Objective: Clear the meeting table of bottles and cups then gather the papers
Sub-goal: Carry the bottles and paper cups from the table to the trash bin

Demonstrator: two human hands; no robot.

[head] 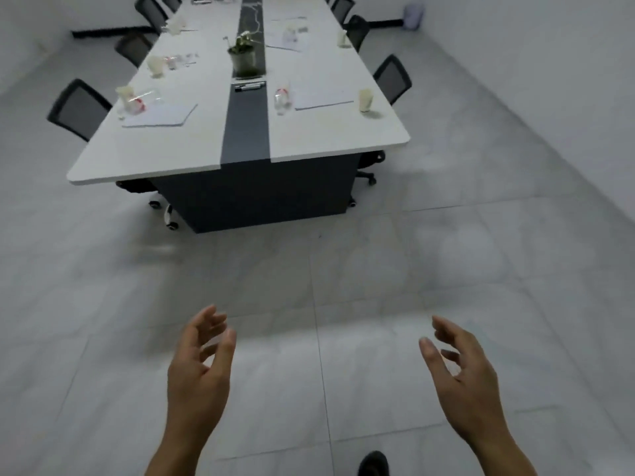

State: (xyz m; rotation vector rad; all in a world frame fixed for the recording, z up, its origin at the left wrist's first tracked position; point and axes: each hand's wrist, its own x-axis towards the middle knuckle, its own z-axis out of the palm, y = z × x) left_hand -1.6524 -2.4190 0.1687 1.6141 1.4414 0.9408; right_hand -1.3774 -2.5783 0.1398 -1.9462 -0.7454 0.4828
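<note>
Both hands (pixel 199 369) (pixel 460 372) empty over floor, well short of table (pixel 171 156) w/ bottles, cups, papers.

One head-worn camera looks forward and down from well short of the meeting table (pixel 165 156), which fills the upper frame; the left hand (pixel 197 365) and right hand (pixel 460 369) sit near the bottom.

Long white counter (pixel 165 149), dark centre strip.
Near-left spot: pale near-left cup (pixel 125 94) upright; clear near-left bottle (pixel 141 103) with a red label lies on its side just beside it; white near-left paper (pixel 159 115) lies flat.
Near-right spot: clear near-right bottle (pixel 282 97), red label, upright; near-right paper (pixel 323 99) flat beside it; near-right cup (pixel 365 99) upright near the edge.
Further up left: mid-left cup (pixel 155 65), something clear beside it, too blurred to tell.
Further up right: mid-right bottle (pixel 288 35) on the mid-right paper (pixel 285 44); mid-right cup (pixel 343 38) at the edge.
</note>
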